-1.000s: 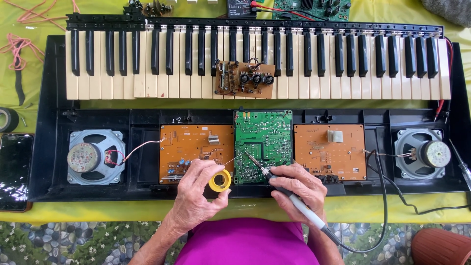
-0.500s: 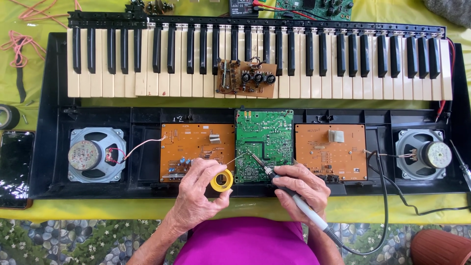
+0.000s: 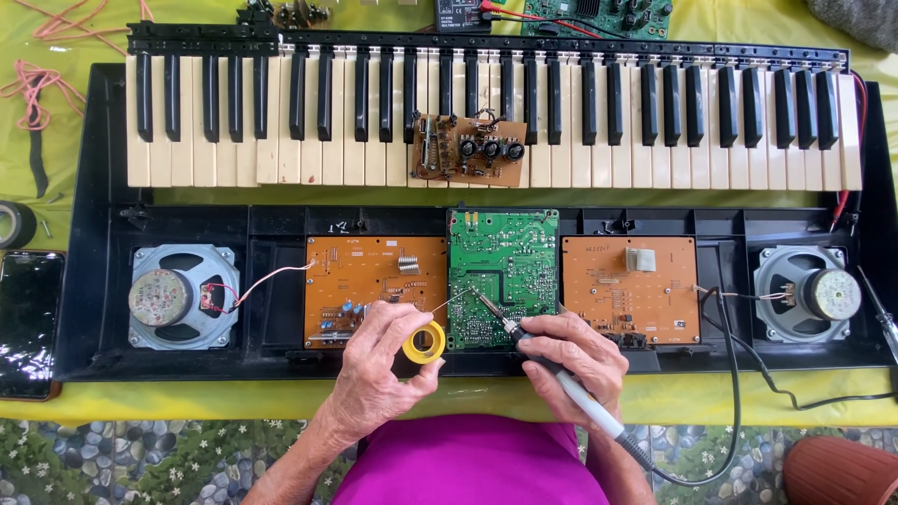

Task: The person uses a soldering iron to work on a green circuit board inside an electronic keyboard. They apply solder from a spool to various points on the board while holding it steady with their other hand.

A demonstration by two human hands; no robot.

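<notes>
Head view: left hand (image 3: 379, 360) clamped on yellow solder spool (image 3: 424, 342), right hand (image 3: 572, 360) clamped on soldering iron (image 3: 538, 360); tip on green circuit board (image 3: 503, 262), unchanged since earlier frame. Solder wire faint; iron cable cut off below.

Inside the opened keyboard case (image 3: 94, 281), three circuit boards sit side by side between two speakers, with the middle board (image 3: 503, 271) just ahead of my hands. The key row (image 3: 281, 150) lies beyond them, a small board (image 3: 470, 150) resting on it (near its middle). My phone (image 3: 28, 323) lies left of the case.
</notes>
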